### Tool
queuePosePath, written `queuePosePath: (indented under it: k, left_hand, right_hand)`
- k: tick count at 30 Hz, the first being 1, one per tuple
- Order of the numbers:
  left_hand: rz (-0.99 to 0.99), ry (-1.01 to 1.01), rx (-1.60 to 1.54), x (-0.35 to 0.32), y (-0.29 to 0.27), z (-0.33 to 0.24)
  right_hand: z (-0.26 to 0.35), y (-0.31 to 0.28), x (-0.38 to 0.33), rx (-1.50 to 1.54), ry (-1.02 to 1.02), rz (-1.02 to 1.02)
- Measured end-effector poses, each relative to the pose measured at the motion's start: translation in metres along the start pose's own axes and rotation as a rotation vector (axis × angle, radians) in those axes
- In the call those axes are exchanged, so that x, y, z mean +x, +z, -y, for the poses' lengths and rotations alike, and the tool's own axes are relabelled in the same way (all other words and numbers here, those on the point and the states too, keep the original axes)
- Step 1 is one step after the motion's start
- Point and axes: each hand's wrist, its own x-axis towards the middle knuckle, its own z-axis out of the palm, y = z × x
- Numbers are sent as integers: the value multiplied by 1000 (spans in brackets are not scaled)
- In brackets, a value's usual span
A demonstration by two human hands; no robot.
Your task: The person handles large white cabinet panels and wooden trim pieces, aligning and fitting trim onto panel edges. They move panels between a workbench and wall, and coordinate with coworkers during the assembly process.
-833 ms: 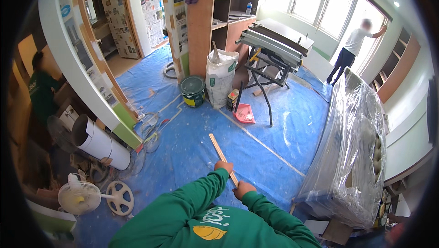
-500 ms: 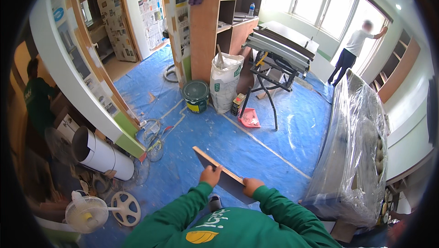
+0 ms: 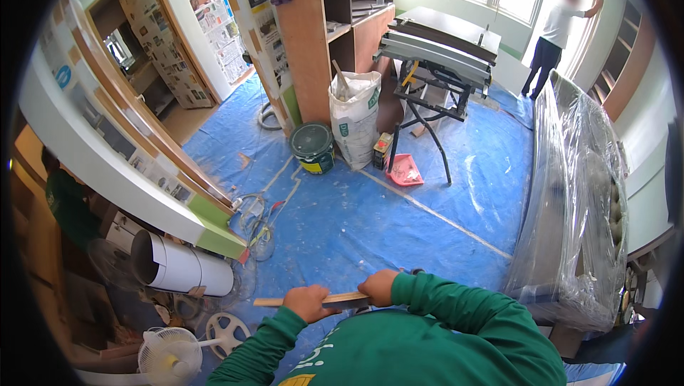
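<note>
Close in front of my green shirt I hold a wooden board (image 3: 343, 299) in both hands. Its pale, layered edge faces up, and little of its dark face shows. My left hand (image 3: 308, 303) is closed around it toward the left, with one end sticking out past the fingers. Nearer the other end, my right hand (image 3: 377, 288) grips the same edge. The underside of the board and some of my fingers are hidden.
Blue sheeting (image 3: 335, 236) covers the floor. Ahead stand a lidded bucket (image 3: 311, 142), a white sack (image 3: 354, 119), a red dustpan (image 3: 405, 170) and a folding-leg worktable (image 3: 438, 65). Plastic-wrapped furniture (image 3: 570, 222) lines the right. A fan (image 3: 169, 359) and cables (image 3: 256, 215) lie left. Someone (image 3: 559, 33) stands by the window.
Both hands have drawn the board closer to my body and turned it from slanting to nearly level, edge up. My view has shifted a little to the left.
</note>
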Motion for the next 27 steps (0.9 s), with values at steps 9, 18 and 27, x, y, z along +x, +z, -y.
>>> queuePosePath:
  k: [9,18,27]
  left_hand:
    - [196,-24,-144,84,-19,-8]
    - [223,-295,-148,187,-89,-51]
    - [120,-420,-240,226,-147,-63]
  right_hand:
    - [-113,-60,37,13,-264,42]
    - [-256,-160,40,-13,-388,-29]
    - [-288,-221,65,-168,-583,-71]
